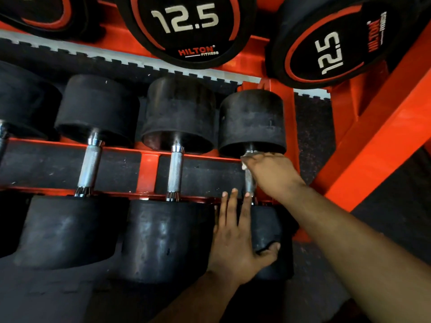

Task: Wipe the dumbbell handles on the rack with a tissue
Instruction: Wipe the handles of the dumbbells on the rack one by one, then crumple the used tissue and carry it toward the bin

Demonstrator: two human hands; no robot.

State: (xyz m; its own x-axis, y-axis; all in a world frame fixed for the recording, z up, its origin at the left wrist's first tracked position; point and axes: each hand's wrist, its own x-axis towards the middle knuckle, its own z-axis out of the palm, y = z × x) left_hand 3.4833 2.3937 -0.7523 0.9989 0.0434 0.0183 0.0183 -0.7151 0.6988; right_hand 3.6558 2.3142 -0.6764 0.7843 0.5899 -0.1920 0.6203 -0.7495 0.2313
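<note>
Handles on the lower rack row are the job, and the one in hand is the handle at 3 o'clock of the row, on the rightmost dumbbell.

Head view: the right hand is wrapped round the far end of that handle, just under the far head, with a bit of white tissue showing at its 9 o'clock edge. Its fingers are curled tight on tissue and steel together. The left hand lies flat on the near head, fingers straight and spread toward 12 o'clock, thumb out toward 3 o'clock, holding nothing, only bracing.

To do the stroke well, I judge the right hand should draw the tissue along the knurled length toward 6 o'clock, twisting as it goes so the underside is reached too. The grip should be firm enough that the tissue does not bunch or tear on the knurling. The left hand should press down so the dumbbell does not roll in its cradle.

Two more handles, one just to 9 o'clock and another beyond it, lie bare and untouched by either hand.
</note>
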